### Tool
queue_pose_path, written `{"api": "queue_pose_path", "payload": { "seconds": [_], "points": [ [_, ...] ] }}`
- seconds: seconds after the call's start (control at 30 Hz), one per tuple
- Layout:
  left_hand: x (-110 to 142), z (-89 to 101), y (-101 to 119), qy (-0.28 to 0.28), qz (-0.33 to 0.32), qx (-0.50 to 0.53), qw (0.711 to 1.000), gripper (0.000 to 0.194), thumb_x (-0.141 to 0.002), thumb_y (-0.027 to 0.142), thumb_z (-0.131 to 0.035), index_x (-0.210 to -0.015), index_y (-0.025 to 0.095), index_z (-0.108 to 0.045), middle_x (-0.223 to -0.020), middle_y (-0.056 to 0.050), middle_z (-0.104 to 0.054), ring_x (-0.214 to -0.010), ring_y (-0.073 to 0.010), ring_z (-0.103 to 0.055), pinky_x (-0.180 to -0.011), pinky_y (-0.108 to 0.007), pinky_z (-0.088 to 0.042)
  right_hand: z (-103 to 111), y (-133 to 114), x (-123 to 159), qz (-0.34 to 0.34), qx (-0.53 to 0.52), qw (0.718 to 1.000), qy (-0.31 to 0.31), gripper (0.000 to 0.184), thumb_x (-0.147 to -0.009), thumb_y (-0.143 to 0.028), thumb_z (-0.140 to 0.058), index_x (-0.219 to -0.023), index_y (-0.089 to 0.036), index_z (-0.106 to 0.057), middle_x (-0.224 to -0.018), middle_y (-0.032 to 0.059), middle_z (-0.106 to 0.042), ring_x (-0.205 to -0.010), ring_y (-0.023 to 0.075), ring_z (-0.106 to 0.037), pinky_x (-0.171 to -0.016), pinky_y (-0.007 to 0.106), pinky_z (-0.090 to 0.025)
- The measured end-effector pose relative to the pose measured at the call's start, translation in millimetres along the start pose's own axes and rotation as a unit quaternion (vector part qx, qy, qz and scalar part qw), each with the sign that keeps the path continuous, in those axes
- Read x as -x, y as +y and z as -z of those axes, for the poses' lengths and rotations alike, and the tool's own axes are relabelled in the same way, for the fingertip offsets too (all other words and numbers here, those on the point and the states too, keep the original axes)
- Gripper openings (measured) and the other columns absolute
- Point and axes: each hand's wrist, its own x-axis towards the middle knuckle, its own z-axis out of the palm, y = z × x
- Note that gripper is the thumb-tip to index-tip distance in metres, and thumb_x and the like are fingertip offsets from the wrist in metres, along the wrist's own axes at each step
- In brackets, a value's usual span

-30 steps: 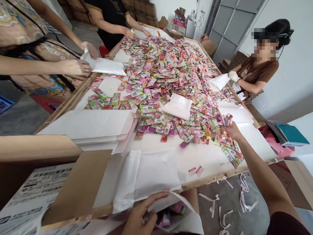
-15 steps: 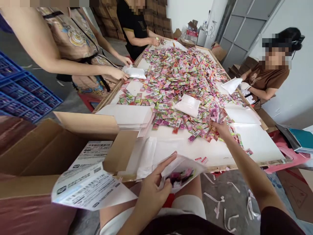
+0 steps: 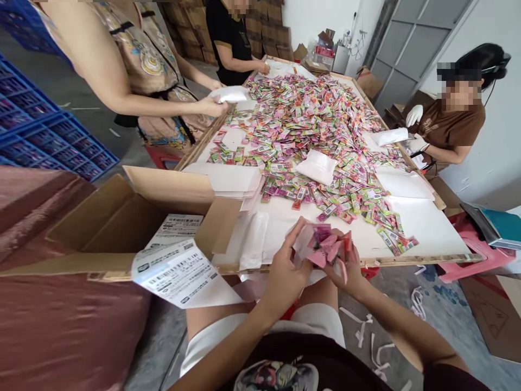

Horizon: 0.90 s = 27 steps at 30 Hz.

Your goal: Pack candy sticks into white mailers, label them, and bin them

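Observation:
Over the near table edge, my left hand (image 3: pixel 287 266) is closed on a white plastic mailing bag (image 3: pixel 302 244), gripping its side. Close against it, my right hand (image 3: pixel 345 269) is closed around a bunch of pink and purple sachets (image 3: pixel 328 247) at the bag's mouth. My fingers partly hide the bag and its inside. Beyond my hands spreads a large heap of small colourful sachets (image 3: pixel 309 117) on the white table (image 3: pixel 423 222). A filled white bag (image 3: pixel 317 167) lies on the heap's near side.
On my left stands an open cardboard box (image 3: pixel 171 190) with a printed label sheet (image 3: pixel 187 274) hanging out. Flat white bags (image 3: pixel 232 179) are stacked behind it. Co-workers stand at the left and sit at the right, holding white bags (image 3: pixel 234 94). Blue crates (image 3: pixel 52 141) stand far left.
My right hand has come from the heap towards me with the bunch of sachets, meeting the bag. My left hand has raised the bag. The left co-worker has lifted a white bag.

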Motion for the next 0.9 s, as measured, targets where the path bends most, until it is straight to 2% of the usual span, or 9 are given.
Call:
{"api": "queue_pose_path", "payload": {
  "seconds": [0.17, 0.27, 0.37, 0.47, 0.53, 0.6, 0.67, 0.77, 0.9],
  "points": [
    [6, -6.1, -8, -0.012, -0.007, -0.013, 1.000, 0.076, -0.075, 0.010, -0.060, -0.148, 0.012, -0.040, -0.147, -0.014, -0.053, -0.135, -0.0267, -0.050, -0.116, -0.037, -0.036, 2, -18, -3, 0.017, 0.036, 0.999, -0.035, 0.056, -0.079, -0.049, -0.069, -0.129, -0.031, -0.052, -0.116, 0.0081, -0.063, -0.110, 0.0303, -0.058, -0.096, 0.049, -0.050],
    [7, -4.7, -7, -0.026, 0.000, -0.010, 1.000, 0.070, -0.078, 0.014, -0.062, -0.145, 0.010, -0.043, -0.138, -0.015, -0.060, -0.128, -0.0275, -0.057, -0.111, -0.038, -0.043, 15, -28, -5, 0.027, 0.066, 0.992, -0.108, 0.056, -0.080, -0.051, -0.068, -0.130, -0.031, -0.052, -0.119, 0.0084, -0.060, -0.110, 0.0300, -0.056, -0.096, 0.047, -0.049],
    [8, -3.9, 6, -0.035, 0.002, 0.009, 0.999, 0.070, -0.076, 0.015, -0.066, -0.143, 0.011, -0.045, -0.139, -0.015, -0.060, -0.128, -0.0286, -0.057, -0.111, -0.039, -0.042, 48, -41, -7, 0.047, 0.199, 0.967, -0.154, 0.061, -0.077, -0.058, -0.071, -0.129, -0.029, -0.056, -0.119, 0.0122, -0.056, -0.108, 0.0322, -0.053, -0.093, 0.049, -0.047],
    [4, -13.7, 36, -0.059, 0.002, 0.074, 0.995, 0.072, -0.075, 0.012, -0.066, -0.145, 0.015, -0.045, -0.141, -0.013, -0.058, -0.131, -0.0291, -0.055, -0.112, -0.041, -0.040, 95, -65, -13, 0.070, 0.380, 0.921, -0.055, 0.063, -0.073, -0.066, -0.071, -0.120, -0.025, -0.063, -0.127, 0.0168, -0.049, -0.117, 0.0393, -0.046, -0.093, 0.055, -0.042],
    [-3, -25.8, 62, -0.086, -0.002, 0.129, 0.988, 0.070, -0.075, 0.011, -0.065, -0.143, 0.016, -0.048, -0.135, -0.011, -0.063, -0.127, -0.0292, -0.058, -0.111, -0.042, -0.042, 127, -89, -19, 0.089, 0.442, 0.893, 0.004, 0.060, -0.075, -0.070, -0.067, -0.112, -0.022, -0.066, -0.131, 0.0174, -0.048, -0.121, 0.0412, -0.043, -0.094, 0.053, -0.040],
    [-14, -38.8, 85, -0.107, -0.029, 0.169, 0.979, 0.069, -0.073, 0.008, -0.065, -0.140, 0.017, -0.052, -0.133, -0.009, -0.065, -0.126, -0.0297, -0.059, -0.109, -0.043, -0.044, 153, -112, -26, 0.111, 0.430, 0.896, 0.002, 0.056, -0.080, -0.070, -0.061, -0.106, -0.021, -0.066, -0.121, 0.0154, -0.056, -0.113, 0.0354, -0.052, -0.089, 0.045, -0.042],
    [-29, -50.1, 96, -0.116, -0.069, 0.192, 0.972, 0.068, -0.071, 0.007, -0.066, -0.137, 0.019, -0.055, -0.133, -0.008, -0.066, -0.125, -0.0304, -0.059, -0.107, -0.044, -0.046, 170, -126, -35, 0.115, 0.391, 0.913, -0.026, 0.053, -0.085, -0.069, -0.056, -0.101, -0.019, -0.066, -0.102, 0.0113, -0.063, -0.094, 0.0270, -0.059, -0.080, 0.037, -0.044],
    [-56, -60.8, 83, -0.129, -0.100, 0.176, 0.971, 0.068, -0.067, 0.010, -0.066, -0.134, 0.019, -0.058, -0.136, -0.007, -0.064, -0.127, -0.0317, -0.057, -0.107, -0.046, -0.045, 181, -119, -48, 0.082, 0.370, 0.923, -0.060, 0.054, -0.084, -0.069, -0.057, -0.093, -0.017, -0.067, -0.085, 0.0073, -0.066, -0.078, 0.0217, -0.060, -0.072, 0.032, -0.044],
    [-84, -62.8, 45, -0.150, -0.048, 0.084, 0.984, 0.065, -0.063, 0.012, -0.064, -0.128, 0.015, -0.064, -0.142, -0.012, -0.059, -0.132, -0.0344, -0.052, -0.110, -0.047, -0.040, 185, -81, -60, 0.037, 0.337, 0.928, -0.153, 0.056, -0.080, -0.070, -0.061, -0.097, -0.018, -0.072, -0.092, 0.0085, -0.070, -0.087, 0.0243, -0.064, -0.078, 0.033, -0.047]
  ]
}}
